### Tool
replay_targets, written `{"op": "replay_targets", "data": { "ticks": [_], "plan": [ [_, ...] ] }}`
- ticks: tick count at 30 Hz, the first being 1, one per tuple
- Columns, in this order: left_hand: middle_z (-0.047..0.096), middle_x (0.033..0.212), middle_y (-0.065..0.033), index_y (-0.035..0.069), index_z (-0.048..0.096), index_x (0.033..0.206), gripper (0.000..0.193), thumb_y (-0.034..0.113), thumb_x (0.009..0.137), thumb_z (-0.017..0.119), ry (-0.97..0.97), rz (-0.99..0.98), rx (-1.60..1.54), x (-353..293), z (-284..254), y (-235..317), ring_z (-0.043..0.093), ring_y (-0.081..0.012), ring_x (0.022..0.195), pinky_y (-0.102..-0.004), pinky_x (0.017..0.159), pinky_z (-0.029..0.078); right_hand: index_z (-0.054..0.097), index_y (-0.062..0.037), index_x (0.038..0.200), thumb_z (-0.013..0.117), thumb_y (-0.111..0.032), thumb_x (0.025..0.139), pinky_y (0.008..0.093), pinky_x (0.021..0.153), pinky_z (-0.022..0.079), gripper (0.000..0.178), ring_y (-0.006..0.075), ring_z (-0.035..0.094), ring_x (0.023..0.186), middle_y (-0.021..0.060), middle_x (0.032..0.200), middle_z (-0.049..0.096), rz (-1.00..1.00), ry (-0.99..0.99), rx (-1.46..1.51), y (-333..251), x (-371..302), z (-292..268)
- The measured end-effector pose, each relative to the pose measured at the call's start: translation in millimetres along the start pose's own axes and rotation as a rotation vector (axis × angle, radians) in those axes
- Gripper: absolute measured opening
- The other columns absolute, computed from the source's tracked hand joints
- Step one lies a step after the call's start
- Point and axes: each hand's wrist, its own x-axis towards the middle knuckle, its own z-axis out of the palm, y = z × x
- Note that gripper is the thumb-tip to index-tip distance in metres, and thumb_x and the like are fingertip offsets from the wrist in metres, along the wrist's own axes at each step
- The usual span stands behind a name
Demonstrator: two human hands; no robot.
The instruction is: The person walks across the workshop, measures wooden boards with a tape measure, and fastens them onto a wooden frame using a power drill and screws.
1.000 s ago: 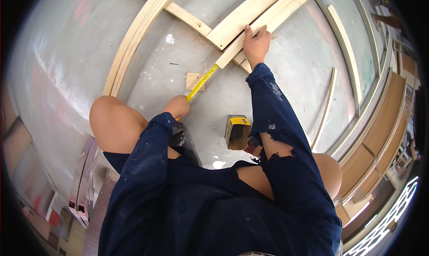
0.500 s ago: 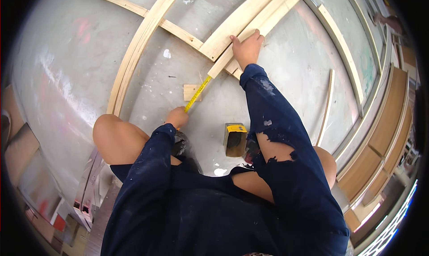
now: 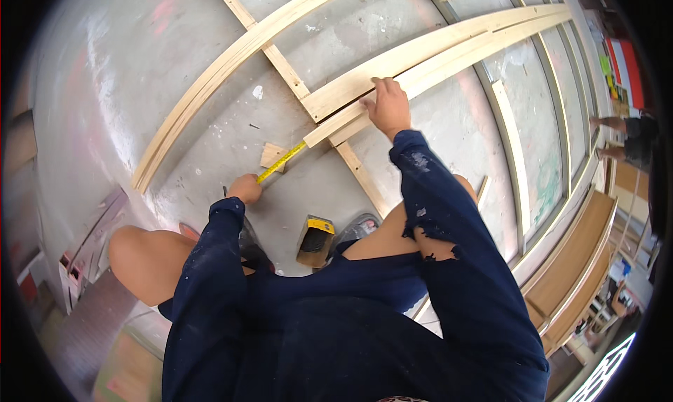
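Yellow tape measure blade [image 3: 282,161] stretched low over the grey floor [image 3: 210,86], from the left hand [image 3: 245,188] up to the end of a long wooden strip [image 3: 427,69]. Left hand closed tight on the tape's near end. Right hand [image 3: 388,107] pressed flat on the strip, fingers bent, gripping nothing. Small wood block [image 3: 272,154] under the tape. Yellow and black tool [image 3: 315,239] near the knees.
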Motion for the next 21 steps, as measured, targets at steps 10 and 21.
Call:
{"op": "replay_targets", "data": {
  "ticks": [10,21],
  "plan": [
    [0.065,0.086,-0.0231,0.003,0.067,0.087,0.024,0.016,0.075,0.050,0.179,-0.045,0.055,-1.6,27.2,-12.7,0.063,-0.0397,0.083,-0.0473,0.077,0.050,0.060,-0.0039,0.085,0.069,-0.021,0.074,0.0394,0.081,0.048,0.022,0.0290,0.057,0.096,0.0091,0.092,0.059,-0.931,-0.761,-0.212,31.5,70.0,-7.0],
    [0.066,0.090,-0.0199,0.007,0.067,0.097,0.029,0.014,0.075,0.051,0.157,-0.186,-0.097,-2.8,33.6,-5.0,0.063,-0.0372,0.086,-0.0452,0.079,0.050,0.060,-0.0040,0.103,0.068,-0.015,0.075,0.0402,0.084,0.045,0.031,0.0296,0.053,0.101,0.0097,0.107,0.058,-0.909,-0.635,-0.015,55.2,59.6,1.4]
  ]
}}
